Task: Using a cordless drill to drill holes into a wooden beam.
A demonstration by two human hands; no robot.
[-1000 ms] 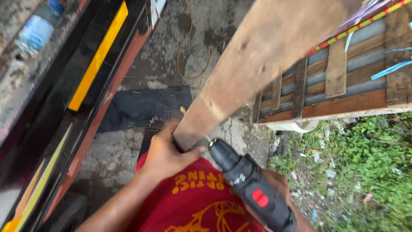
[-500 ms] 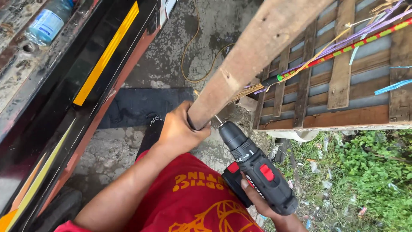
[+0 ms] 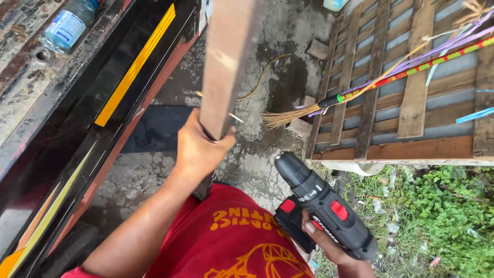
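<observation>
My left hand [image 3: 198,149] grips the near end of a long wooden plank [image 3: 226,62], which rises almost straight up out of the top of the view; a thin nail sticks out near its lower end. My right hand [image 3: 329,242] holds a black and red cordless drill [image 3: 321,203] by its grip, low at the right, with the chuck pointing up and left, apart from the plank. Below both hands is my red shirt with yellow print [image 3: 231,242].
A black vehicle edge with a yellow stripe [image 3: 136,64] runs along the left, a plastic bottle [image 3: 67,25] lying on it. A wooden pallet [image 3: 411,103] with a broom [image 3: 319,105] across it lies at right. Cracked concrete is ahead, grass with litter [image 3: 442,216] at the lower right.
The plank has swung from leaning right to nearly upright, and my left hand moved up with it. The drill has come away from the plank's end and lower to the right.
</observation>
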